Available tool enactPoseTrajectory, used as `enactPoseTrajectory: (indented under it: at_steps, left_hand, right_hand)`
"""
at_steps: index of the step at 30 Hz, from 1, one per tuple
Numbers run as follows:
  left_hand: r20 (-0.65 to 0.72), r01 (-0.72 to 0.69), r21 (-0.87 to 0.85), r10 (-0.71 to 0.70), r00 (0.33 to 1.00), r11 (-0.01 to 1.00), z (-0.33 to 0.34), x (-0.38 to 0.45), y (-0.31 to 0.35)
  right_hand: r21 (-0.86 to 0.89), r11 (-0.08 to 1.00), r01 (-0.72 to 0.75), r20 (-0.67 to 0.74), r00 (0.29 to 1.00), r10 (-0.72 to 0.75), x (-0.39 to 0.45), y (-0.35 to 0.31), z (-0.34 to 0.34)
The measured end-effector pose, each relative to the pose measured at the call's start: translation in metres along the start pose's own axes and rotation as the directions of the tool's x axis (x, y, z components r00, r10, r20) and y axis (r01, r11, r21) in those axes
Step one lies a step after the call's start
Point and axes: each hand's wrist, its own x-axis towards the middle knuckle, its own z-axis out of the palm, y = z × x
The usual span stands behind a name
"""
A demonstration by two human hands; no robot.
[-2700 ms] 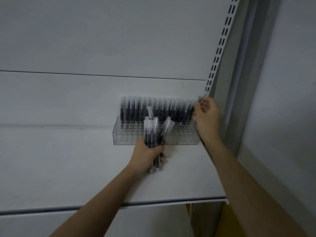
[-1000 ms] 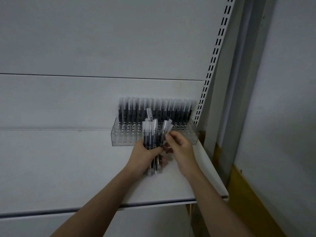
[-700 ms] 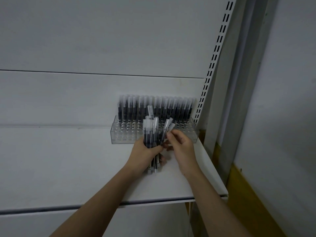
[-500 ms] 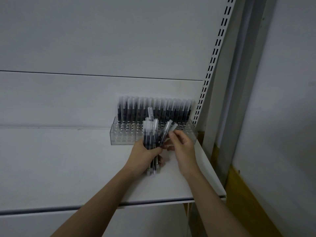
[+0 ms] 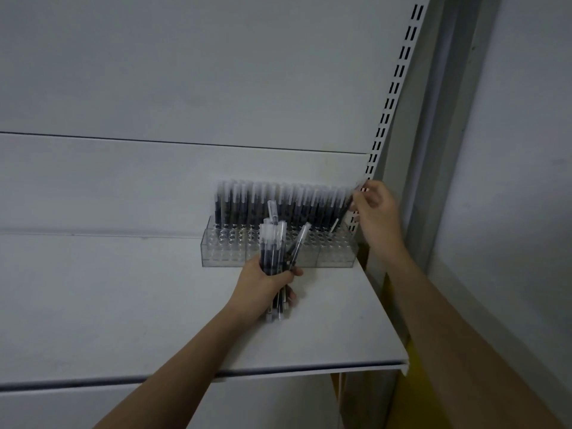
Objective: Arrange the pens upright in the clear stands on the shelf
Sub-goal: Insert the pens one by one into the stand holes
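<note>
Right hand [image 5: 376, 212] pinches a tilted pen [image 5: 343, 213] at the clear stands' [image 5: 278, 258] right edge beside the slotted upright [image 5: 391, 97]; left hand [image 5: 263, 289] grips a pen bundle [image 5: 274, 249].

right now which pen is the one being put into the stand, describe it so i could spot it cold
Find the white shelf and the clear stands at its back right. At their far right end the right hand pinches one pen by its top. Unlike the upright back row of pens, this one leans, its lower tip over the holes.
</note>
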Motion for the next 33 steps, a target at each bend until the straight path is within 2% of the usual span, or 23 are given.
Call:
enactPoseTrajectory:
  at_steps: [5,17,23,25,28,30,33]
  left_hand:
    - [-0.009,0.012,0.000,-0.012,1.000,1.000,0.000,0.000,0.002]
    - [-0.021,0.005,0.035,-0.004,1.000,0.999,-0.001,0.000,0.002]
    - [-0.025,-0.001,0.037,0.002,1.000,0.999,-0.001,0.001,0.001]
    - [-0.027,-0.001,0.040,0.002,1.000,0.999,-0.001,0.001,0.001]
    - [-0.029,0.000,0.047,0.001,1.000,0.999,-0.001,0.001,0.000]
    - [-0.032,-0.007,0.040,0.008,0.999,0.999,-0.001,0.002,-0.001]
    - [-0.030,-0.011,0.038,0.013,0.999,0.999,0.000,0.003,-0.001]
  right_hand:
    - [-0.148,0.987,0.064,0.023,0.998,-0.062,0.022,0.001,-0.008]
    - [-0.317,0.948,0.019,0.140,0.990,0.027,0.022,0.027,-0.003]
    - [-0.383,0.924,-0.011,0.135,0.988,0.068,0.019,0.036,-0.002]
    - [-0.361,0.932,-0.040,0.080,0.994,0.074,0.013,0.037,-0.002]
    - [-0.291,0.957,-0.018,-0.073,0.997,-0.004,-0.009,0.034,0.003]
    - [-0.142,0.990,-0.016,-0.034,0.999,0.011,-0.027,0.030,0.012]
    - [0.036,0.996,-0.077,0.136,0.988,0.072,-0.059,0.025,0.030]
